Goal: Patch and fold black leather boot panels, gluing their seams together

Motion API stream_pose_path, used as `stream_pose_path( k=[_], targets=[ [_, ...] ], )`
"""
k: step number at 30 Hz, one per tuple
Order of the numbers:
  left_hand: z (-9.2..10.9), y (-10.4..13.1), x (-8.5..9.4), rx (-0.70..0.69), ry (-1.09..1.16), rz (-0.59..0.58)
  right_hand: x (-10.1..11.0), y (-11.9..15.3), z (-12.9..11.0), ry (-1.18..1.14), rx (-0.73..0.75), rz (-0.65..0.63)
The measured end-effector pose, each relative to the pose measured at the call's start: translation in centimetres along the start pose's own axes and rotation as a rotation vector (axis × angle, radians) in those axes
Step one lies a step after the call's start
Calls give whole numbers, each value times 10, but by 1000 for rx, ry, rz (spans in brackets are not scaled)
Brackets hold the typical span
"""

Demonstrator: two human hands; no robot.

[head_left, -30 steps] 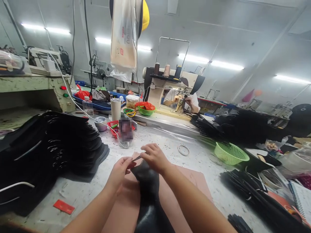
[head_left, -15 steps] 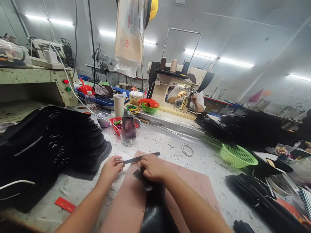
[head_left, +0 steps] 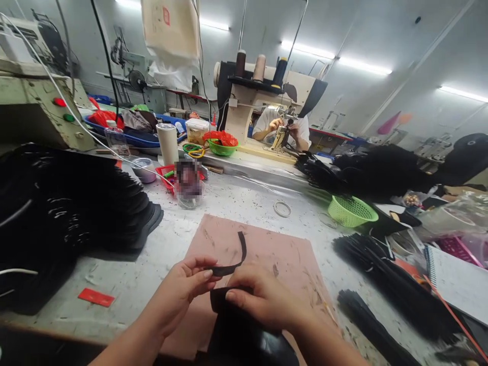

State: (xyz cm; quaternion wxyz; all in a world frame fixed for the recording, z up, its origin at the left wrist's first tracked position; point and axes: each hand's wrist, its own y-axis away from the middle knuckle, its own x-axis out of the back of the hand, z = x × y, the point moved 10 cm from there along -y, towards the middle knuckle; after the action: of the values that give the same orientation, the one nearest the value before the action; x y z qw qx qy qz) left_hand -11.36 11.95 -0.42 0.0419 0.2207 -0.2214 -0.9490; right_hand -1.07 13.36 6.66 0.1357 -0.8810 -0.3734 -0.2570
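My left hand (head_left: 187, 285) pinches one end of a narrow black strip (head_left: 243, 249), whose free end curves up and away over the pink board (head_left: 282, 249). Close beside it, my right hand (head_left: 263, 295) is closed on the upper edge of a larger black piece (head_left: 236, 330), thumb on top. The strip passes right at the fingertips of my right hand. Below my hands the black piece hangs toward me, shiny on its lower right part. Its lower end is cut off by the frame.
Stacked black pieces (head_left: 76, 203) stand at left, near a red tag (head_left: 96, 297). Black strip bundles (head_left: 381, 274), a green basket (head_left: 353, 211) and a notebook (head_left: 457, 279) lie at right. Behind, a person's hands (head_left: 284, 127) work at a sewing machine (head_left: 240, 101).
The strip was straight between my hands and now bends upward. Both hands have come closer together and lower, with the black piece turned. The view has shifted.
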Motion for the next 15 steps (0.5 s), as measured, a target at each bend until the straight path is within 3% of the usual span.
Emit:
stream_pose_path(
  k=[6,15],
  targets=[
    [-10,14,-12,23,-18,5,3,18,19,-24,-190,155],
    [-9,24,-23,4,-109,-2,9,29,20,-9,-234,215]
  ],
)
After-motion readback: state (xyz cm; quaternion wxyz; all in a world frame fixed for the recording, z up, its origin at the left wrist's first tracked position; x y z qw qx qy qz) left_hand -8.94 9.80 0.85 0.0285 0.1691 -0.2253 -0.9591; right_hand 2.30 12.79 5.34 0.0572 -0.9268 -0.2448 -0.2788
